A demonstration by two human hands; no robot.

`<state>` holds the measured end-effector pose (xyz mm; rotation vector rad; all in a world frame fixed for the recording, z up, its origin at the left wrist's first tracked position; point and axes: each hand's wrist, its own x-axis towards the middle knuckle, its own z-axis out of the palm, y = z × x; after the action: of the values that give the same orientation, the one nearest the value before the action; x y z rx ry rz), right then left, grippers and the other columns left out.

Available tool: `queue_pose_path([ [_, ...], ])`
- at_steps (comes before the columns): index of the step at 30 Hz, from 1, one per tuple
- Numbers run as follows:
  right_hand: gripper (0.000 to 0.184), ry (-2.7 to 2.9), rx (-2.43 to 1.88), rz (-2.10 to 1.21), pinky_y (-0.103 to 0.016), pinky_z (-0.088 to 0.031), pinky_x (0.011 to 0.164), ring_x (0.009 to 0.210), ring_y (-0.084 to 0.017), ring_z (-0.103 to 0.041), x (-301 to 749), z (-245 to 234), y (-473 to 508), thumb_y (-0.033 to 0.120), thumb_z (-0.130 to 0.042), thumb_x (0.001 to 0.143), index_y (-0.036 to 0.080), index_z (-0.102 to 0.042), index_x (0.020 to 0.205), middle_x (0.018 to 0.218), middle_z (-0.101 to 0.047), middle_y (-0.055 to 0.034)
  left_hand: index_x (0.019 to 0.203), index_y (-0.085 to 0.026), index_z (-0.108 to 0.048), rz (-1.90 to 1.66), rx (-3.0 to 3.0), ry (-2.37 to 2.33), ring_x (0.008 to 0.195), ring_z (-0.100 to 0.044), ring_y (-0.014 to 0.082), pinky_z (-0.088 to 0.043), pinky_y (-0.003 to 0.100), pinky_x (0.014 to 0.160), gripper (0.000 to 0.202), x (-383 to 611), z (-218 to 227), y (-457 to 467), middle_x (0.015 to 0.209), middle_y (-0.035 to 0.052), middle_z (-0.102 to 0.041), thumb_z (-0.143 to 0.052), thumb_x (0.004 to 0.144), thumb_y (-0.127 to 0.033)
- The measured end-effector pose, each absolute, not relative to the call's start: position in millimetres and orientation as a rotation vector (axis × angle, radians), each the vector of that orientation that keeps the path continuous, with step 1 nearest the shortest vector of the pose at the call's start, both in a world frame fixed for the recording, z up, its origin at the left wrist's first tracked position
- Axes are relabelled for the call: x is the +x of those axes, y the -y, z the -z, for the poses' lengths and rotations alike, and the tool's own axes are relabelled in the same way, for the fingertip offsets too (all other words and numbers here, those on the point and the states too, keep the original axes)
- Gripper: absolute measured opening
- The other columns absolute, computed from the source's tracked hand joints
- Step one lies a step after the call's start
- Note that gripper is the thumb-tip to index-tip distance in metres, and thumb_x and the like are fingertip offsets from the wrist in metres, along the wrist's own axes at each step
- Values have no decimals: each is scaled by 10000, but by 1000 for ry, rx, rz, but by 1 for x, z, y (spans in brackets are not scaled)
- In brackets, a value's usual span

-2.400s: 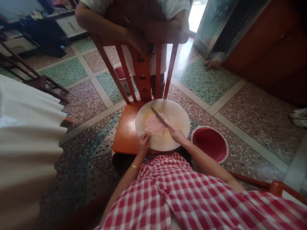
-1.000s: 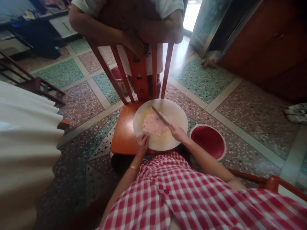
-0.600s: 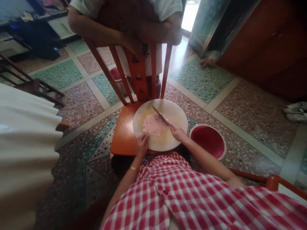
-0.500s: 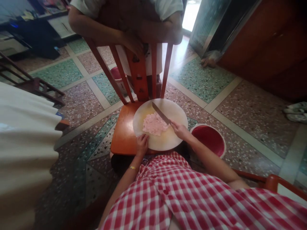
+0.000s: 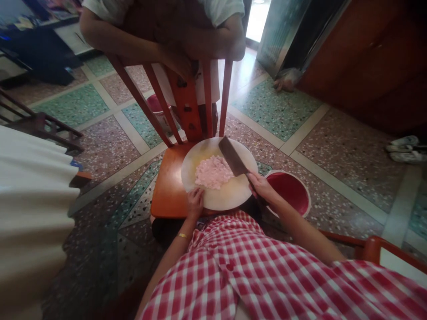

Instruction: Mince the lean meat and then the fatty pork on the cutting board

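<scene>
A round, pale cutting board (image 5: 220,202) rests on the seat of a wooden chair (image 5: 167,191). Pink minced meat (image 5: 213,172) lies spread in a patch on the board, left of its middle. My right hand (image 5: 263,186) is wrapped round the handle of a cleaver (image 5: 233,158). The broad dark blade slants up and left over the right side of the meat; whether it touches the board I cannot tell. At the board's lower left rim, my left hand (image 5: 195,201) is closed, fingers pinching the edge.
Behind the chair a person (image 5: 133,40) leans with folded arms on its backrest. A red-lined bucket (image 5: 288,191) stands on the floor right of the board, another bucket (image 5: 158,106) behind the chair. Pale cloth (image 5: 33,213) hangs at the left. Shoes (image 5: 405,149) lie far right.
The cleaver has turned so its flat side shows, and my right hand has moved slightly right and down with it. My left hand keeps its place at the rim. The view has shifted a little.
</scene>
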<state>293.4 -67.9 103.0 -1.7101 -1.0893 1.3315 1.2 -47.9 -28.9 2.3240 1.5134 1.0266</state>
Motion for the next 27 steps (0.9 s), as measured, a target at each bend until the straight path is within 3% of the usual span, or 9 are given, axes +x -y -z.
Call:
queue_pose_path([
  [4,366,598,-1631,-1531,-189,-340,284,293,-83,-378,307,-83,112,478,-379,841,234,-431,1108,485,-442,95,963,-184,-643,-1029,2307,-1510,956,-513,207,-432,393,857,265,2,30,48,1001,97,-593,-434,804,-144],
  [8,288,455,-1603,-1583,-185,-350,301,300,-71,-372,294,-54,122,513,-346,846,241,-408,916,508,-434,91,982,-185,-640,-1012,2288,-1499,982,-501,212,-420,400,882,274,2,28,48,1015,100,-586,-432,809,-144],
  [14,392,636,-1619,-1618,-190,-336,305,295,-89,-379,256,-51,64,492,-334,859,243,-399,1154,472,-442,99,977,-180,-641,-1015,2302,-1508,961,-511,210,-427,399,867,265,2,27,49,1007,105,-585,-441,806,-145],
  [17,441,1022,-1697,-1441,-223,-418,408,392,-121,-500,250,-61,53,465,-383,851,237,-465,1220,528,-552,51,989,-172,-634,-1013,2321,-1503,972,-506,214,-429,402,865,274,1,26,49,1017,113,-580,-444,797,-128],
  [21,398,1852,-1797,-911,-257,-467,657,737,-184,-628,259,-72,72,447,-446,842,318,-551,1204,829,-681,-24,991,-173,-632,-1013,2342,-1519,952,-504,213,-441,394,840,293,0,26,49,1012,107,-577,-449,774,-102],
  [24,369,2163,-1766,-701,-242,-446,649,710,-180,-624,273,-80,85,419,-449,855,341,-568,1196,785,-664,-45,993,-174,-630,-1024,2362,-1513,951,-498,212,-446,384,834,301,0,29,49,1023,104,-573,-453,764,-92],
  [27,367,2118,-1687,-696,-231,-443,644,708,-162,-615,290,-86,78,397,-436,865,312,-569,1196,773,-646,-43,995,-168,-628,-1056,2371,-1499,961,-495,206,-447,374,840,277,1,31,49,1018,104,-573,-458,785,-107],
])
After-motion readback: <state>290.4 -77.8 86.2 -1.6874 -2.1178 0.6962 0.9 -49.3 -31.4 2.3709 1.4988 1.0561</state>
